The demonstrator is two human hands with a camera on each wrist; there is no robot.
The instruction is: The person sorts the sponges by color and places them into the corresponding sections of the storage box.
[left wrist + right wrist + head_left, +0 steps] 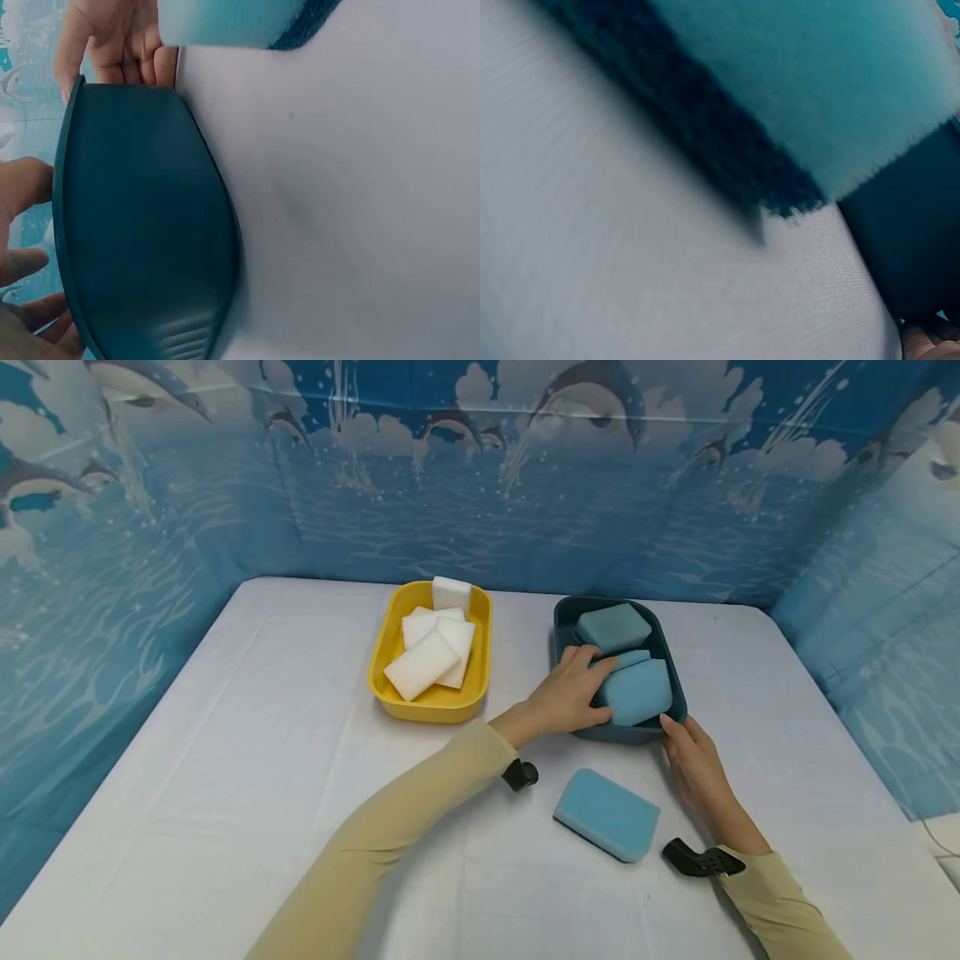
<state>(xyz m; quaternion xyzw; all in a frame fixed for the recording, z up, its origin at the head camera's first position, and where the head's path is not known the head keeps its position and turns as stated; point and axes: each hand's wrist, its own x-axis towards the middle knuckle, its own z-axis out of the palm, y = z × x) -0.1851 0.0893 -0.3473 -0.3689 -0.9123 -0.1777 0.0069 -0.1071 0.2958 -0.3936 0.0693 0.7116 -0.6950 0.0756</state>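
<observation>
My left hand (570, 692) reaches over the near left side of a dark teal basin (681, 697), fingers and thumb spread about a blue sponge (641, 693) inside. In the left wrist view its fingertips (28, 261) show above the rim with a gap, and the sponge is hidden behind the wall. At the near right corner, my right hand (693, 762) holds the basin, thumb over the rim and fingers against the outer wall. Farther back in the basin lies another sponge (613, 627). A loose blue sponge (609, 814) with a dark scouring layer underneath lies on the table before the basin.
A yellow basin (429, 713) with several white sponges (423, 664) stands left of the teal one. White cloth covers the table (225, 777). Curtains (450, 527) printed with dolphins hang behind and at the sides. A cable (932, 839) shows at far right.
</observation>
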